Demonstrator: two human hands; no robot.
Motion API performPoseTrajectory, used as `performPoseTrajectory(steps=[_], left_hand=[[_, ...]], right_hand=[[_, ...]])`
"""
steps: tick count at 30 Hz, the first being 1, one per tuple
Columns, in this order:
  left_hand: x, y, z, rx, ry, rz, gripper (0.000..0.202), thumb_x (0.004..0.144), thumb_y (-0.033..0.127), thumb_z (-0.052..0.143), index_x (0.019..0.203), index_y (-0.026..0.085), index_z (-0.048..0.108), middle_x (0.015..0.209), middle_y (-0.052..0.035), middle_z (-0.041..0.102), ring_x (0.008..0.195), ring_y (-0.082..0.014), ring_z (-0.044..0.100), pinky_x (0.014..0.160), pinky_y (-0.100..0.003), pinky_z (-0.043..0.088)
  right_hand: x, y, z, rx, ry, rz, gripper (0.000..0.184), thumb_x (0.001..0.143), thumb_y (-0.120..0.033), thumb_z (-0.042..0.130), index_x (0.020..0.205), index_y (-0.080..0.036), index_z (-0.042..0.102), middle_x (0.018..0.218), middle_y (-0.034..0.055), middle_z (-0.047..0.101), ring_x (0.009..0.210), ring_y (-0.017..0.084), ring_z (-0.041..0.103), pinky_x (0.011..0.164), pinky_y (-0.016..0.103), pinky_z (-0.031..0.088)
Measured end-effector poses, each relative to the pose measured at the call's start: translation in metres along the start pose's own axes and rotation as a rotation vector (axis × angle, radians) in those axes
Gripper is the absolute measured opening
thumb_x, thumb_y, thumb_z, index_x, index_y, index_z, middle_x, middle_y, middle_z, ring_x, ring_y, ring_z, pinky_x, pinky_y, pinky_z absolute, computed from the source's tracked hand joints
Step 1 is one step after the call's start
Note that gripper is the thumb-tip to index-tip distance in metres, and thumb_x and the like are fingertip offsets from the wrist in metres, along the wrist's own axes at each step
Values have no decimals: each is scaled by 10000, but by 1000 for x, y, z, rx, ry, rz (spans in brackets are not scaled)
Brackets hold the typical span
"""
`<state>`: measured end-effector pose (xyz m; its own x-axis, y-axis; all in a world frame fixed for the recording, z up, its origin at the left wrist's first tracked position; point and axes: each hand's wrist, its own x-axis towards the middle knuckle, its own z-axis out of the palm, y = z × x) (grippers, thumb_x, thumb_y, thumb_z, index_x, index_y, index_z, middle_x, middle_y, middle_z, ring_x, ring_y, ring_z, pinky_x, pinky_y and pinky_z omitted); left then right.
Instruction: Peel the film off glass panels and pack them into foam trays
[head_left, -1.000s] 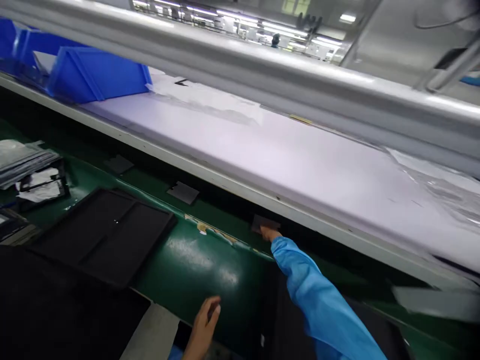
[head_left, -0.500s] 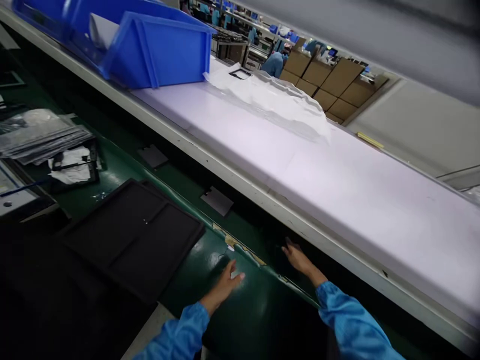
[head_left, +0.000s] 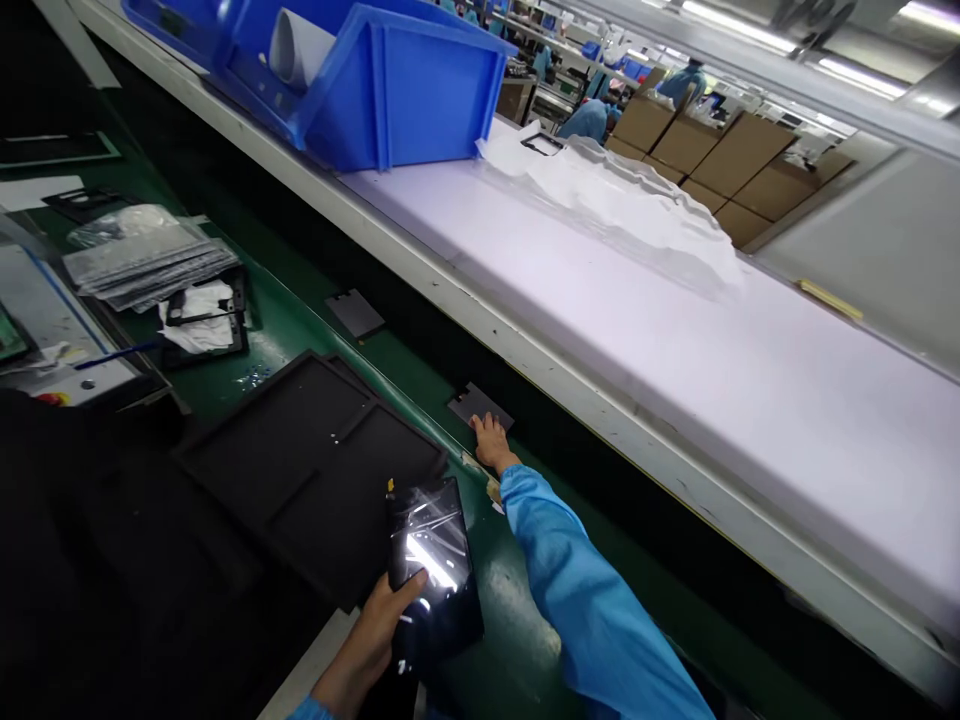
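My left hand [head_left: 373,628] is shut on a dark, glossy flat panel [head_left: 433,565] wrapped in clear plastic film, holding it near its lower edge over the green belt. My right hand [head_left: 491,442], in a blue sleeve [head_left: 592,590], reaches forward with its fingertips at the edge of a small dark grey plate [head_left: 480,406] lying on the green conveyor belt [head_left: 517,640]. The right hand holds nothing that I can see. A black foam tray [head_left: 307,470] with recessed compartments lies just left of the panel.
A white shelf [head_left: 637,320] runs along the belt's far side, with blue plastic bins [head_left: 397,90] and crumpled plastic sheeting [head_left: 630,205] on it. Silver bags [head_left: 146,260] and a black frame [head_left: 202,320] lie at left. Cardboard boxes and co-workers stand beyond.
My left hand, empty before, now holds the film-wrapped panel. My right hand has moved left to the small plate. The view has swung, showing more of the shelf and the left side of the belt.
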<state>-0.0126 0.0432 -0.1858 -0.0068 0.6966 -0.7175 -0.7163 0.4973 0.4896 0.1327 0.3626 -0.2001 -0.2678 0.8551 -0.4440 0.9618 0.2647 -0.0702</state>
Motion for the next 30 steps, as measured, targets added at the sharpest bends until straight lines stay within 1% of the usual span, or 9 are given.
performPoseTrajectory(steps=[3, 6, 8, 11, 15, 18, 22, 26, 30], left_hand=[[-4, 1, -18, -2, 26, 14, 657, 568, 576, 917, 1053, 157, 773, 985, -119, 808, 972, -326, 753, 843, -383, 578], [-8, 7, -24, -36, 8, 18, 634, 594, 551, 916, 1071, 162, 764, 1006, -118, 808, 1012, -333, 749, 886, -401, 575], [-10, 13, -25, -75, 5, -13, 604, 622, 529, 913, 1070, 157, 755, 999, -117, 810, 996, -313, 756, 889, -381, 577], [-15, 23, -24, -129, 39, -76, 493, 675, 452, 907, 1033, 155, 744, 992, -118, 809, 962, -277, 765, 849, -336, 585], [-21, 35, -27, -142, 1, -95, 397, 717, 455, 876, 920, 149, 725, 828, -105, 805, 815, -278, 777, 699, -326, 591], [-27, 43, -30, -107, -80, -58, 412, 726, 468, 864, 934, 140, 728, 796, -103, 806, 759, -279, 777, 681, -332, 589], [-42, 49, -26, 16, -174, -19, 487, 723, 507, 853, 1024, 144, 733, 870, -119, 820, 815, -301, 783, 708, -356, 595], [-70, 34, -6, 78, -193, 91, 514, 731, 527, 838, 1074, 161, 727, 1022, -128, 819, 1017, -330, 758, 828, -379, 601], [-100, -11, 32, -43, -149, 231, 470, 804, 493, 789, 1165, 205, 704, 1281, -122, 747, 1304, -303, 622, 1089, -413, 502]], right_hand=[[16, -18, 9, -132, 10, 59, 850, 843, 3, 569, 1620, -135, 252, 1659, 314, 147, 1542, 426, 187, 1176, 609, 264], [14, -19, 0, -186, 67, 86, 758, 876, -23, 523, 1596, -61, 290, 1600, 365, 260, 1491, 427, 321, 1129, 613, 338], [6, -11, -20, -198, 115, 82, 668, 906, -43, 484, 1561, -34, 354, 1529, 340, 420, 1408, 374, 461, 1103, 530, 409], [-17, 11, -60, -199, 159, 28, 573, 935, -31, 409, 1498, -104, 486, 1414, 201, 608, 1272, 260, 597, 1077, 390, 456], [-91, 38, -95, -191, 289, -429, 509, 945, -33, 383, 1348, -194, 648, 1408, 83, 644, 1338, 213, 545, 1170, 409, 382], [-173, 40, -99, -197, 424, -829, 449, 1016, -100, 394, 1381, -239, 615, 1422, 73, 638, 1410, 229, 483, 1180, 504, 365], [-278, 24, -90, -203, 482, -1052, 458, 1055, -147, 414, 1485, -281, 498, 1433, 74, 629, 1444, 210, 457, 1151, 479, 434], [-353, 15, -58, -81, 656, -878, 483, 1055, -157, 409, 1535, -205, 429, 1274, 121, 714, 1205, 208, 665, 991, 377, 569], [-399, -2, -12, 2, 698, -386, 504, 1027, -147, 390, 1525, -136, 459, 952, 138, 754, 834, 226, 718, 840, 362, 598]])
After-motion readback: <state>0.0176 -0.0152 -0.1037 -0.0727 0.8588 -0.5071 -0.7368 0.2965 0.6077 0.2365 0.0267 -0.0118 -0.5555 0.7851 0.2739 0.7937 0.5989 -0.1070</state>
